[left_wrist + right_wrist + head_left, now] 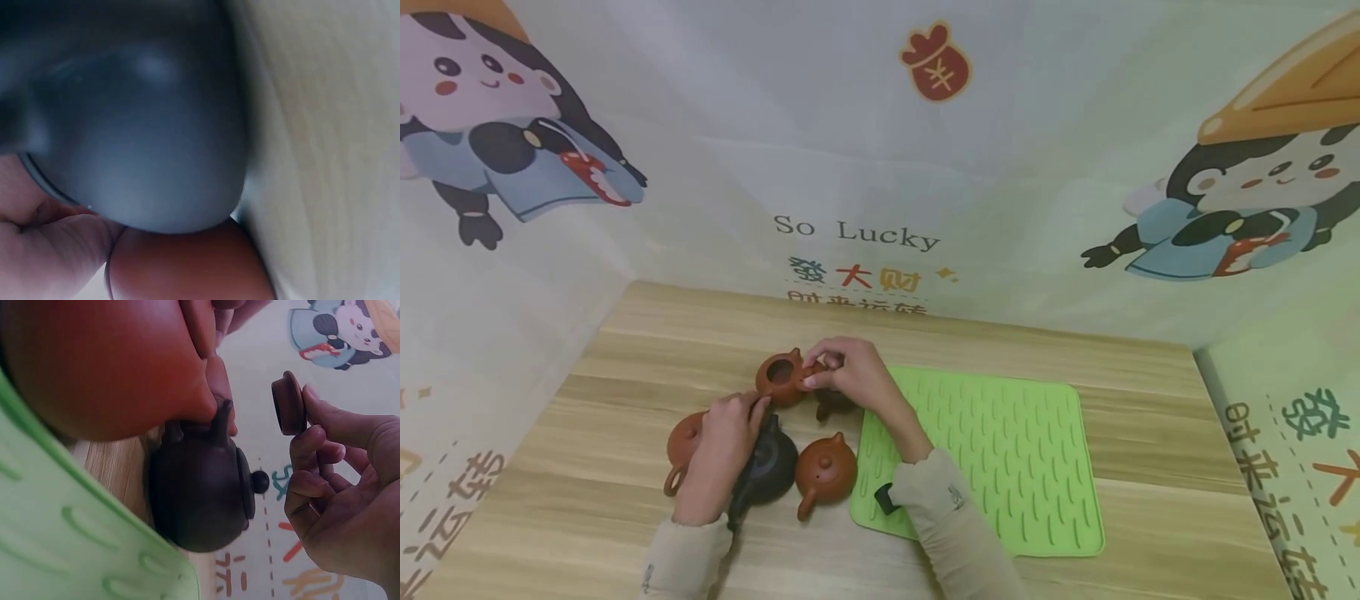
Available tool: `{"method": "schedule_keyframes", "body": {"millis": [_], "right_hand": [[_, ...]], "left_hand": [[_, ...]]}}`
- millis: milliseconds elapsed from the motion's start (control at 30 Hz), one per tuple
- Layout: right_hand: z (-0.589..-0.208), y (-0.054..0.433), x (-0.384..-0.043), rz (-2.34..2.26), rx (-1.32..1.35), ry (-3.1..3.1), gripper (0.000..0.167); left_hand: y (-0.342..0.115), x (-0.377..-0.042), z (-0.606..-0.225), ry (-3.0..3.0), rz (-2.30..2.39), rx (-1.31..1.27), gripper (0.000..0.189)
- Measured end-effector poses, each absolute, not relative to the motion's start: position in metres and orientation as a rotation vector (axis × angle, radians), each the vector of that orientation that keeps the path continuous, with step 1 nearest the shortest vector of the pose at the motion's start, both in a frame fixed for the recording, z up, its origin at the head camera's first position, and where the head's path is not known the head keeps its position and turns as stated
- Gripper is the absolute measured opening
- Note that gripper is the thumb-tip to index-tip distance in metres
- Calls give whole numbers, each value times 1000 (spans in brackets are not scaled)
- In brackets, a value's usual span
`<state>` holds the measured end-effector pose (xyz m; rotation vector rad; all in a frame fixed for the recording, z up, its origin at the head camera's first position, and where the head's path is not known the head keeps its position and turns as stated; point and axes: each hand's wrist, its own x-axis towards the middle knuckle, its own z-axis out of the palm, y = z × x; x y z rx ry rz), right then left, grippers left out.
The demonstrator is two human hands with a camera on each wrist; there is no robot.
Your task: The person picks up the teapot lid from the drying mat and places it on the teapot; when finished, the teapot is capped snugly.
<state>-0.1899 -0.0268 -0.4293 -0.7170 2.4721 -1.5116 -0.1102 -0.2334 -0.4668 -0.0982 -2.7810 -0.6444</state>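
Note:
In the head view, a reddish-brown clay teapot (769,385) stands without its lid, its round opening facing up. My left hand (726,429) reaches over a large black teapot (775,467), and its fingertips grip the near side of the lidless pot; the exact hold is partly hidden. Beside that pot, my right hand (857,375) pinches a small brown teapot lid (290,406), held up on edge in the right wrist view. A dark brown teapot (197,494) with its lid on stands just below the right hand.
One reddish-brown teapot (826,471) sits right of the black one, another (685,437) left of it, partly behind the left forearm. A ribbed light green mat (1000,458) lies under the right forearm. A printed cloth (850,167) hangs behind the wooden table (1150,433).

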Motion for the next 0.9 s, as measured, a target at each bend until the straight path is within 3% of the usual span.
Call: {"method": "schedule_keyframes", "body": {"millis": [567,900], "right_hand": [[-427,-81,-204,-1287,-708,2564,14],[-437,-88,-209,-1161,-670,2632,15]], "left_hand": [[-238,-108,-468,-2769,-633,-122,18],[-235,-110,-468,-2788,-635,-113,21]]}}
